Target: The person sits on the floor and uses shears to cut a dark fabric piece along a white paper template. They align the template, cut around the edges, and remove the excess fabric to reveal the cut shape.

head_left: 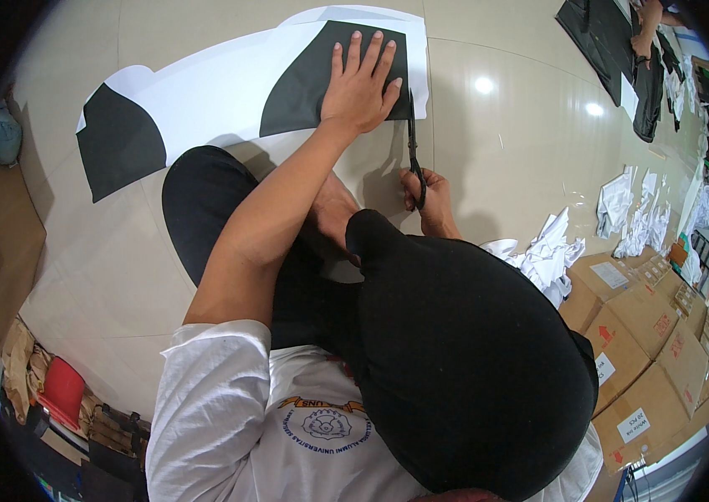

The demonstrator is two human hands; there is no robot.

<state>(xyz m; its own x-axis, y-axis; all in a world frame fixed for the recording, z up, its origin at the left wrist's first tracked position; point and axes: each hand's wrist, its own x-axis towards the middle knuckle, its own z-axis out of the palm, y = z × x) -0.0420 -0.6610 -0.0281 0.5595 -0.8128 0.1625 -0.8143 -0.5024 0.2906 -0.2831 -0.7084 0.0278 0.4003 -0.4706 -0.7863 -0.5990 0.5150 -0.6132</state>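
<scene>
My left hand [358, 88] lies flat with spread fingers on a dark grey panel [296, 96] at the right end of a long white sheet [212, 88]. Whether that sheet is paper or fabric I cannot tell. Black-handled scissors [414, 159] are gripped in my right hand [431, 201], their blades pointing away from me along the panel's right edge. Another dark grey panel [120, 142] covers the sheet's left end. The blade tips partly overlap the sheet, so how far they are apart is hard to see.
My bent black-clad knee [204, 209] reaches close to the sheet's near edge. Crumpled white scraps [548, 255] and cardboard boxes [647, 351] stand to my right. Far right, another person's hand [645, 38] is by black material [597, 42]. Tiled floor [505, 151] surrounds me.
</scene>
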